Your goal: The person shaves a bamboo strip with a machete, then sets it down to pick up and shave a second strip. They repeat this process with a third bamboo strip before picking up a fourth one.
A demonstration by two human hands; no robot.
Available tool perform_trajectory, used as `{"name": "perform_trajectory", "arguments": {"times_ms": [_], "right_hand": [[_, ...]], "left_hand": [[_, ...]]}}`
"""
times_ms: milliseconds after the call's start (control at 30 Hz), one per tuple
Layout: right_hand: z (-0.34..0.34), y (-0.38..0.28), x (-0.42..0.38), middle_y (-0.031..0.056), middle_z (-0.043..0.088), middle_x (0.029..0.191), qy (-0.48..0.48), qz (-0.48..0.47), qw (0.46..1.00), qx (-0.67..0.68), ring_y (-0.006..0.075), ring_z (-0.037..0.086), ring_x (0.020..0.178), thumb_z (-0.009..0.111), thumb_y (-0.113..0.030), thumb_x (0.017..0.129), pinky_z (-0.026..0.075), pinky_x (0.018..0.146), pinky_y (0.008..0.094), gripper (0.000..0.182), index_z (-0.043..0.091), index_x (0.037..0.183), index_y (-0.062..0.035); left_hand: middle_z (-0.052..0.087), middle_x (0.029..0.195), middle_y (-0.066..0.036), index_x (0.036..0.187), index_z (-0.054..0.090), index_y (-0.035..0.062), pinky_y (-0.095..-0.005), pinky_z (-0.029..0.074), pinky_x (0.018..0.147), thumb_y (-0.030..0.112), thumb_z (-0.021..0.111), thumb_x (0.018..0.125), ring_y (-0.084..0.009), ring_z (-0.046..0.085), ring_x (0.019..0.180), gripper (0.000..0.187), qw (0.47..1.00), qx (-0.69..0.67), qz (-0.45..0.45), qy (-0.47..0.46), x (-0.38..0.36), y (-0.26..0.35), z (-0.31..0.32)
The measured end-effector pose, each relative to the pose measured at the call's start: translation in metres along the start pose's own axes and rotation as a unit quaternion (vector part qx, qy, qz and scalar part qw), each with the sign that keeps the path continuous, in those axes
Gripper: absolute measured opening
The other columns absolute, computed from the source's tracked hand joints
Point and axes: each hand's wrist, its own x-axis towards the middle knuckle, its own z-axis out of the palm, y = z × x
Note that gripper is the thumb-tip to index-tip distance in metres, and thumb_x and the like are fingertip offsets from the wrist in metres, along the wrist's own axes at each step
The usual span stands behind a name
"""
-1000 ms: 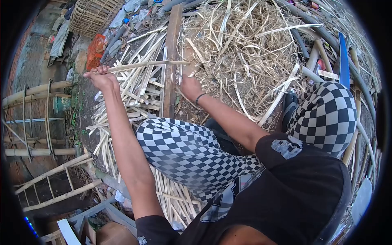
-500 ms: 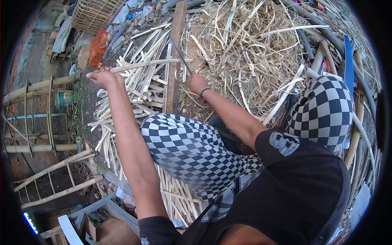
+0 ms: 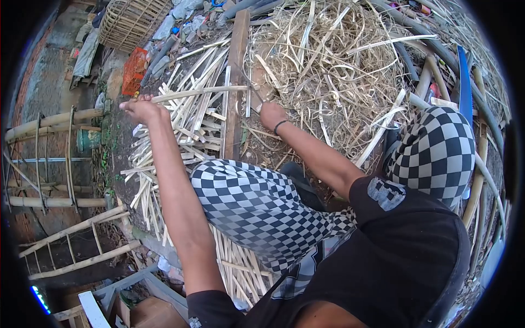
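Note:
A pale bamboo strip (image 3: 202, 92) runs from my left hand (image 3: 145, 109) across a wooden beam (image 3: 235, 82). My left hand is closed on the strip's left end. In my right hand (image 3: 272, 116), with a dark band at the wrist, is the handle of a long thin knife (image 3: 249, 83). The blade points up and left, over the beam, beside the strip's right end. Under the held strip lies a pile of cut strips (image 3: 188, 123). Curled shavings (image 3: 339, 71) are heaped right of the beam.
A woven basket (image 3: 128, 24) and an orange crate (image 3: 134, 71) stand at the upper left. Bamboo ladder frames (image 3: 76, 240) lie at the left. A blue saw-like blade (image 3: 466, 82) is at the right, by my checkered knee (image 3: 432, 153). Poles lie along the right edge.
My right hand and the knife have shifted slightly right and down. The strip's right end sits a little lower, and my left hand has moved slightly. The whole view has shifted a little.

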Motion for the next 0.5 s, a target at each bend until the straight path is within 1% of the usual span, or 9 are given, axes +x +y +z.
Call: {"name": "perform_trajectory", "arguments": {"times_ms": [67, 133, 167, 267, 300, 333, 367, 433, 500], "right_hand": [[-0.018, -0.021, -0.010, 0.0238, 0.071, 0.096, -0.016, -0.004, 1.000, -0.018, 0.0385, 0.071, 0.092, 0.056, -0.016, 0.090, 0.058, 0.078, 0.0461, 0.023, 0.067, 0.105, -0.0014], [-0.029, -0.045, -0.032, 0.0249, 0.071, 0.095, -0.025, -0.065, 0.998, 0.000, 0.0394, 0.071, 0.091, 0.056, -0.014, 0.089, 0.058, 0.078, 0.0474, 0.024, 0.066, 0.104, 0.0019], [-0.029, -0.049, -0.039, 0.0258, 0.071, 0.093, -0.023, -0.069, 0.997, 0.012, 0.0396, 0.071, 0.090, 0.056, -0.013, 0.088, 0.058, 0.077, 0.0485, 0.025, 0.065, 0.103, 0.0045], [-0.018, -0.024, -0.044, 0.0261, 0.071, 0.093, -0.016, -0.109, 0.994, -0.005, 0.0395, 0.072, 0.089, 0.056, -0.011, 0.086, 0.058, 0.076, 0.0492, 0.025, 0.064, 0.103, 0.0057], [-0.006, -0.006, -0.040, 0.0275, 0.070, 0.093, -0.003, -0.069, 0.998, -0.010, 0.0406, 0.071, 0.091, 0.055, -0.011, 0.086, 0.057, 0.078, 0.0490, 0.024, 0.066, 0.101, 0.0050], [0.001, 0.017, -0.035, 0.0275, 0.070, 0.093, -0.004, -0.069, 0.998, -0.012, 0.0406, 0.071, 0.091, 0.055, -0.011, 0.086, 0.057, 0.078, 0.0490, 0.024, 0.066, 0.101, 0.0050], [0.004, 0.040, -0.029, 0.0281, 0.070, 0.091, -0.020, -0.040, 0.999, -0.029, 0.0411, 0.070, 0.090, 0.055, -0.014, 0.088, 0.057, 0.078, 0.0487, 0.026, 0.065, 0.101, 0.0050], [-0.007, 0.039, -0.026, 0.0287, 0.069, 0.088, -0.028, -0.008, 0.999, -0.040, 0.0416, 0.070, 0.089, 0.054, -0.018, 0.090, 0.057, 0.078, 0.0485, 0.027, 0.065, 0.101, 0.0051], [-0.016, 0.018, -0.022, 0.0285, 0.069, 0.092, -0.066, 0.038, 0.997, -0.019, 0.0420, 0.069, 0.093, 0.054, -0.018, 0.090, 0.057, 0.081, 0.0482, 0.029, 0.067, 0.101, 0.0051]], "left_hand": [[0.038, 0.067, -0.002, 0.081, 0.031, 0.0100, -0.0306, 0.037, 0.054, 0.048, 0.024, 0.108, -0.0140, 0.035, 0.058, 0.047, 1.000, -0.009, -0.003, -0.012, -0.002, -0.002, 0.000], [0.037, 0.066, -0.002, 0.081, 0.031, 0.0103, -0.0297, 0.037, 0.054, 0.048, 0.025, 0.108, -0.0138, 0.035, 0.058, 0.047, 1.000, -0.010, 0.002, -0.004, -0.002, 0.000, 0.001], [0.037, 0.066, -0.002, 0.081, 0.031, 0.0103, -0.0297, 0.037, 0.054, 0.048, 0.025, 0.108, -0.0138, 0.035, 0.058, 0.047, 1.000, -0.009, -0.001, -0.002, -0.002, 0.000, -0.001], [0.038, 0.066, -0.002, 0.081, 0.031, 0.0101, -0.0293, 0.037, 0.054, 0.048, 0.025, 0.108, -0.0135, 0.035, 0.057, 0.047, 1.000, -0.009, 0.010, 0.006, 0.004, -0.002, -0.001], [0.039, 0.066, -0.002, 0.081, 0.031, 0.0098, -0.0294, 0.037, 0.054, 0.048, 0.025, 0.108, -0.0134, 0.035, 0.057, 0.047, 1.000, -0.004, 0.005, 0.004, 0.005, -0.002, -0.003], [0.040, 0.067, -0.002, 0.082, 0.032, 0.0095, -0.0295, 0.037, 0.054, 0.048, 0.025, 0.108, -0.0133, 0.035, 0.057, 0.047, 1.000, 0.001, 0.000, 0.002, 0.004, -0.002, -0.006], [0.040, 0.067, -0.002, 0.082, 0.032, 0.0095, -0.0295, 0.037, 0.054, 0.048, 0.025, 0.108, -0.0133, 0.035, 0.057, 0.047, 1.000, 0.000, -0.001, 0.003, 0.001, -0.003, -0.008], [0.040, 0.067, -0.002, 0.080, 0.033, 0.0096, -0.0295, 0.037, 0.053, 0.049, 0.026, 0.108, -0.0131, 0.035, 0.056, 0.049, 1.000, -0.015, -0.002, 0.006, 0.000, -0.002, -0.003], [0.040, 0.066, -0.002, 0.079, 0.034, 0.0099, -0.0294, 0.036, 0.053, 0.049, 0.025, 0.108, -0.0132, 0.035, 0.056, 0.049, 1.000, -0.019, -0.001, -0.005, 0.001, 0.000, 0.001]]}}
